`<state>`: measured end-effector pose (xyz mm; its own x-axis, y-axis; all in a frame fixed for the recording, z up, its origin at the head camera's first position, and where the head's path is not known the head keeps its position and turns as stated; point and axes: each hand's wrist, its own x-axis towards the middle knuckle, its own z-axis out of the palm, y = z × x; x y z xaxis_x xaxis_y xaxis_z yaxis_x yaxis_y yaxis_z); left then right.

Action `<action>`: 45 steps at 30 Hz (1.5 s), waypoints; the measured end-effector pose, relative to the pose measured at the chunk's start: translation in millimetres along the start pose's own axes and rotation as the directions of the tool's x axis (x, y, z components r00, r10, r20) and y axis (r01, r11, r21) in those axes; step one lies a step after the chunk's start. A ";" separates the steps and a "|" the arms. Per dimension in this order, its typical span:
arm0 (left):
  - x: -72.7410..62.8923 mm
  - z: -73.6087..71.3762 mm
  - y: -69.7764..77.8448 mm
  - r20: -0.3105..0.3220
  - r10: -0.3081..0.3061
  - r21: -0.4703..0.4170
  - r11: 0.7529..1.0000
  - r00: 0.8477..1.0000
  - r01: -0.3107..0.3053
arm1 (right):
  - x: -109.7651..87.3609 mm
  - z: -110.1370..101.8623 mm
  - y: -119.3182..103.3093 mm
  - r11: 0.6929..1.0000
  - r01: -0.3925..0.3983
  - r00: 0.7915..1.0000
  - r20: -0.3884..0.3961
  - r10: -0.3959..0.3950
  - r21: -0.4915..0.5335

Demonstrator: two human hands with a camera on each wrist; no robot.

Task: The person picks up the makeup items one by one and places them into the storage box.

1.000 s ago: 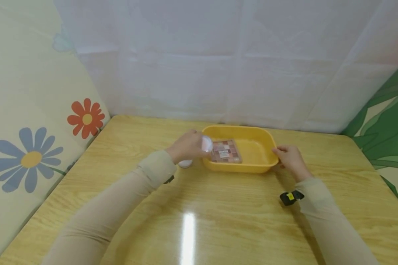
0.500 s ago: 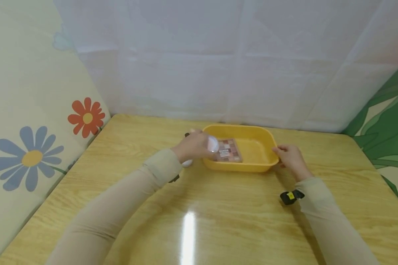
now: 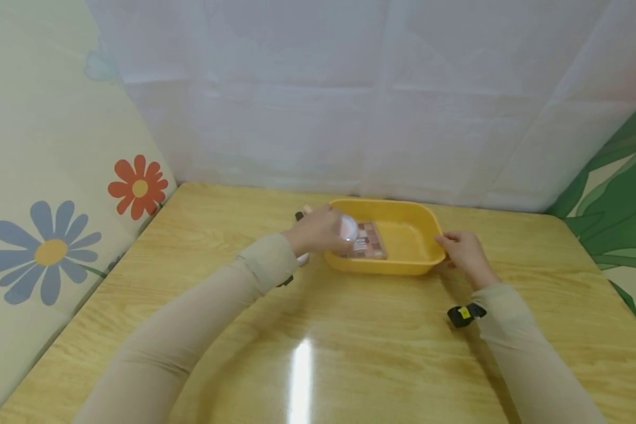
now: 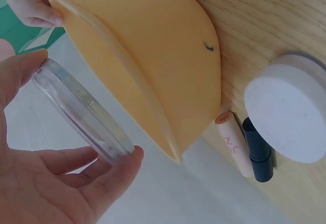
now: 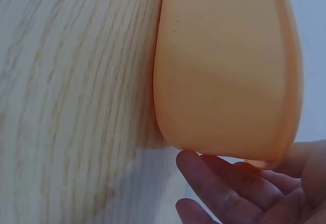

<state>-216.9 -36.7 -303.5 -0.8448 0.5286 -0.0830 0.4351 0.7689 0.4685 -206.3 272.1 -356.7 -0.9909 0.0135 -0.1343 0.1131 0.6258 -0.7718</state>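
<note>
Basin (image 3: 405,235), checkered box (image 3: 371,242) inside, right hand (image 3: 465,256) gripping rim (image 5: 293,76), left hand (image 3: 320,229) pinching clear case (image 4: 84,113)

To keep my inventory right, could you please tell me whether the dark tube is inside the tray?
No, the dark tube is on the table beside the pink tube, outside the tray.

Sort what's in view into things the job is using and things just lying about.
In use, apparently:
clear round case, held in the left hand
yellow tub, gripped by the right hand
checkered box, inside the yellow tub

Lying on the table, untouched:
white round jar
pink tube
black tube
</note>
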 end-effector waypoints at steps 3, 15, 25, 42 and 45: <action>2.9 1.0 3.6 0.008 0.009 0.038 0.999 1.000 -0.009 | 0.0 0.3 0.1 1.000 0.003 1.000 -0.002 -0.003 0.000; 9.5 10.8 9.0 0.012 0.023 0.083 0.996 1.000 -0.024 | -1.4 1.2 -0.7 1.000 0.014 1.000 0.000 -0.014 -0.007; 17.1 14.8 16.5 0.057 0.070 0.143 0.987 0.996 -0.078 | 0.2 1.1 -0.9 1.000 0.000 1.000 0.006 0.000 -0.005; 26.5 18.8 27.1 0.088 0.072 0.188 0.978 0.993 -0.088 | -1.4 0.8 -1.6 1.000 0.015 1.000 0.016 -0.015 -0.014; 27.9 19.3 29.3 0.092 0.076 0.205 0.974 0.993 -0.093 | -1.1 0.8 -1.8 1.000 0.013 1.000 0.016 -0.013 -0.019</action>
<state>-221.7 7.6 -309.0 -0.7773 0.6161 -0.1274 0.5666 0.7735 0.2841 -205.3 270.3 -355.6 -0.9909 -0.0068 -0.1344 0.0989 0.6406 -0.7615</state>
